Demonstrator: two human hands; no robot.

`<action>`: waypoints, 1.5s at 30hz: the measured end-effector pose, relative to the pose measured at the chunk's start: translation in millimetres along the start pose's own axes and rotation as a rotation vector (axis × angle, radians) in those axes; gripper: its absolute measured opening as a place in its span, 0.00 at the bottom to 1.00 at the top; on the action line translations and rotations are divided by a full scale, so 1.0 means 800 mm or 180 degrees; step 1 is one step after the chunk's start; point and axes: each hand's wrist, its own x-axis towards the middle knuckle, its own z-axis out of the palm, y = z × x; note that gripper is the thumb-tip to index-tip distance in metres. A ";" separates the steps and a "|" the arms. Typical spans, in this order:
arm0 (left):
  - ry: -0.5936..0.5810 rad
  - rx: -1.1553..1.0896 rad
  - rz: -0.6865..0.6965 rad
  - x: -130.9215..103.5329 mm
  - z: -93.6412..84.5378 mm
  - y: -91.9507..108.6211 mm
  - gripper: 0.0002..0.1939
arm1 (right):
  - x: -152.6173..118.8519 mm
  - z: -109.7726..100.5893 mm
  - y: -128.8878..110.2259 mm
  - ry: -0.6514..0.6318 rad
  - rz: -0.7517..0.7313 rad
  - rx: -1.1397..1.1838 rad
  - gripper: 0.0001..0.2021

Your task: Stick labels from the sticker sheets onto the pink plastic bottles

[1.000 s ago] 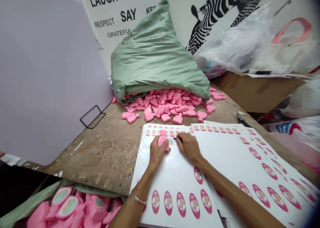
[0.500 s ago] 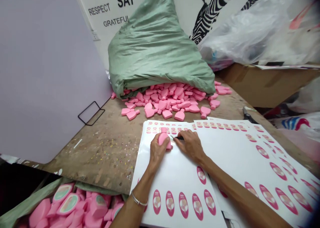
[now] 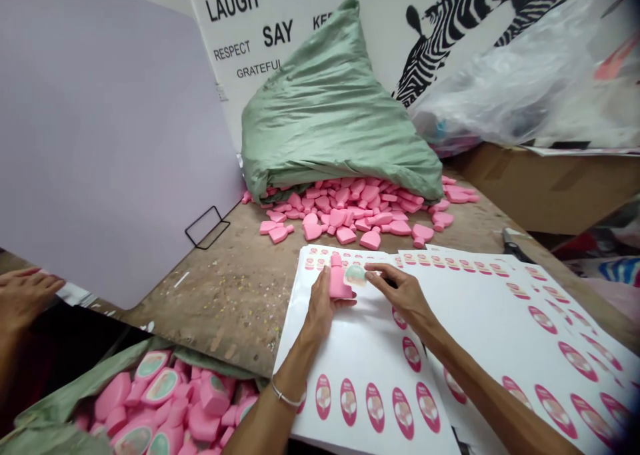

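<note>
My left hand (image 3: 320,305) is closed around a small pink plastic bottle (image 3: 339,282), held upright with its neck at the top. Just to the right, my right hand (image 3: 404,296) pinches the edge of a pale green oval sticker (image 3: 355,274), which is close beside the bottle. Part of a dark slim tool (image 3: 390,282) shows under the right fingers; its tip is hidden. Below both hands lies a white sticker sheet (image 3: 363,355) with pink oval labels and rows of smaller ones.
More sheets (image 3: 470,308) overlap on the right. Behind them, pink bottles (image 3: 345,218) spill from a green sack (image 3: 340,122). A dark-handled tool (image 3: 513,245) lies at the right edge. Labelled bottles (image 3: 163,385) fill a sack at lower left. Another person's hand (image 3: 27,298) rests far left.
The green sticker now shows between my right fingertips and the bottle. My right hand has turned, hiding the tool's tip. The view has shifted, and another person's hand appears at left.
</note>
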 end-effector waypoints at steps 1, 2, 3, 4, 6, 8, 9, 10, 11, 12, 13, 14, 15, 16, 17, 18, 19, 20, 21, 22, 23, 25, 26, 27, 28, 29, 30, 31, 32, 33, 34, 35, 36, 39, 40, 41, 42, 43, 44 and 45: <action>-0.0087 -0.0122 -0.0048 -0.005 0.002 0.005 0.30 | -0.004 0.002 -0.006 -0.0112 0.0007 0.0026 0.18; -0.0149 -0.0197 -0.0104 -0.010 0.005 0.009 0.30 | -0.009 0.004 -0.011 -0.0183 0.0010 0.0058 0.18; -0.0180 -0.0224 -0.0166 -0.015 0.007 0.013 0.30 | -0.013 0.007 -0.015 -0.0225 0.0009 0.0094 0.17; -0.0187 -0.0242 -0.0227 -0.019 0.010 0.017 0.29 | -0.016 0.010 -0.018 -0.0230 0.0005 0.0127 0.16; -0.0186 -0.0277 -0.0298 -0.024 0.013 0.022 0.28 | -0.020 0.015 -0.021 -0.0210 -0.0013 0.0175 0.16; -0.0181 -0.0302 -0.0314 -0.027 0.014 0.026 0.27 | -0.021 0.018 -0.023 -0.0189 -0.0037 0.0178 0.15; -0.0180 -0.0308 -0.0310 -0.028 0.014 0.027 0.27 | -0.021 0.018 -0.023 -0.0182 -0.0051 0.0167 0.15; -0.0180 -0.0310 -0.0302 -0.029 0.014 0.028 0.26 | -0.021 0.019 -0.023 -0.0173 -0.0061 0.0151 0.15; -0.0179 -0.0314 -0.0297 -0.030 0.014 0.029 0.26 | -0.021 0.019 -0.023 -0.0175 -0.0067 0.0132 0.15; -0.0177 -0.0320 -0.0292 -0.030 0.014 0.029 0.26 | -0.021 0.020 -0.022 -0.0172 -0.0072 0.0113 0.15; -0.0176 -0.0324 -0.0292 -0.030 0.013 0.029 0.26 | -0.021 0.020 -0.022 -0.0173 -0.0075 0.0096 0.15; -0.0173 -0.0325 -0.0294 -0.030 0.013 0.029 0.25 | -0.021 0.020 -0.021 -0.0168 -0.0080 0.0082 0.15; -0.0167 -0.0323 -0.0300 -0.030 0.012 0.029 0.25 | -0.020 0.020 -0.021 -0.0167 -0.0084 0.0073 0.15; -0.0164 -0.0316 -0.0306 -0.030 0.011 0.028 0.25 | -0.020 0.021 -0.021 -0.0165 -0.0089 0.0066 0.15; -0.0162 -0.0307 -0.0303 -0.029 0.011 0.028 0.25 | -0.020 0.021 -0.021 -0.0166 -0.0093 0.0059 0.16; -0.0167 -0.0298 -0.0299 -0.028 0.010 0.027 0.25 | -0.019 0.021 -0.021 -0.0166 -0.0100 0.0049 0.16; -0.0181 -0.0292 -0.0297 -0.028 0.009 0.027 0.26 | -0.019 0.021 -0.022 -0.0171 -0.0111 0.0036 0.16; -0.0201 -0.0292 -0.0295 -0.028 0.008 0.027 0.26 | -0.019 0.021 -0.023 -0.0171 -0.0126 0.0021 0.16; -0.0226 -0.0298 -0.0291 -0.028 0.008 0.028 0.26 | -0.018 0.021 -0.024 -0.0169 -0.0142 0.0004 0.15; -0.0260 -0.0309 -0.0278 -0.029 0.007 0.030 0.25 | -0.018 0.021 -0.025 -0.0170 -0.0160 -0.0010 0.15; -0.0313 -0.0304 -0.0253 -0.030 0.007 0.031 0.23 | -0.018 0.021 -0.027 -0.0181 -0.0179 -0.0014 0.14; -0.0451 -0.0221 -0.0136 -0.035 0.006 0.035 0.19 | -0.019 0.022 -0.030 -0.0212 -0.0230 -0.0004 0.13; -0.0526 -0.0155 -0.0072 -0.037 0.005 0.037 0.18 | -0.019 0.022 -0.031 -0.0221 -0.0261 -0.0007 0.13; -0.0586 -0.0092 -0.0019 -0.039 0.004 0.039 0.19 | -0.020 0.023 -0.032 -0.0208 -0.0301 -0.0026 0.12; -0.0626 -0.0044 0.0019 -0.042 0.004 0.040 0.20 | -0.021 0.023 -0.034 -0.0185 -0.0350 -0.0074 0.12; -0.0648 -0.0019 0.0034 -0.044 0.003 0.041 0.21 | -0.022 0.023 -0.035 -0.0141 -0.0414 -0.0160 0.12; -0.0656 -0.0022 0.0033 -0.045 0.002 0.042 0.21 | -0.023 0.023 -0.036 -0.0104 -0.0494 -0.0289 0.11; -0.0666 -0.0041 0.0012 -0.047 0.001 0.042 0.21 | -0.023 0.022 -0.038 -0.0060 -0.0585 -0.0453 0.11; -0.0676 -0.0077 -0.0025 -0.048 0.000 0.042 0.20 | -0.023 0.020 -0.039 -0.0009 -0.0670 -0.0638 0.11; -0.0694 -0.0126 -0.0077 -0.049 -0.001 0.042 0.20 | -0.022 0.017 -0.041 0.0055 -0.0726 -0.0808 0.11; -0.0717 -0.0181 -0.0138 -0.051 -0.001 0.043 0.20 | -0.021 0.014 -0.042 0.0114 -0.0726 -0.0920 0.11; -0.0734 -0.0237 -0.0196 -0.052 -0.001 0.043 0.19 | -0.019 0.010 -0.043 0.0146 -0.0664 -0.0944 0.12; -0.0740 -0.0292 -0.0241 -0.054 -0.001 0.044 0.19 | -0.019 0.007 -0.044 0.0131 -0.0549 -0.0887 0.13; -0.0666 -0.0488 -0.0346 -0.059 0.000 0.047 0.18 | -0.020 -0.002 -0.043 -0.0040 -0.0205 -0.0558 0.16; -0.0630 -0.0576 -0.0406 -0.061 0.001 0.048 0.19 | -0.022 -0.003 -0.041 -0.0089 -0.0162 -0.0517 0.16; -0.0607 -0.0665 -0.0481 -0.062 0.002 0.049 0.20 | -0.026 -0.004 -0.039 -0.0110 -0.0151 -0.0511 0.16; -0.0600 -0.0740 -0.0559 -0.064 0.003 0.050 0.21 | -0.030 -0.004 -0.036 -0.0124 -0.0150 -0.0517 0.16; -0.0600 -0.0796 -0.0627 -0.065 0.004 0.050 0.23 | -0.034 -0.004 -0.033 -0.0142 -0.0140 -0.0515 0.16; -0.0600 -0.0831 -0.0681 -0.066 0.005 0.051 0.23 | -0.039 -0.004 -0.031 -0.0155 -0.0111 -0.0496 0.17; -0.0597 -0.0850 -0.0711 -0.067 0.005 0.051 0.24 | -0.043 -0.004 -0.030 -0.0138 -0.0070 -0.0463 0.17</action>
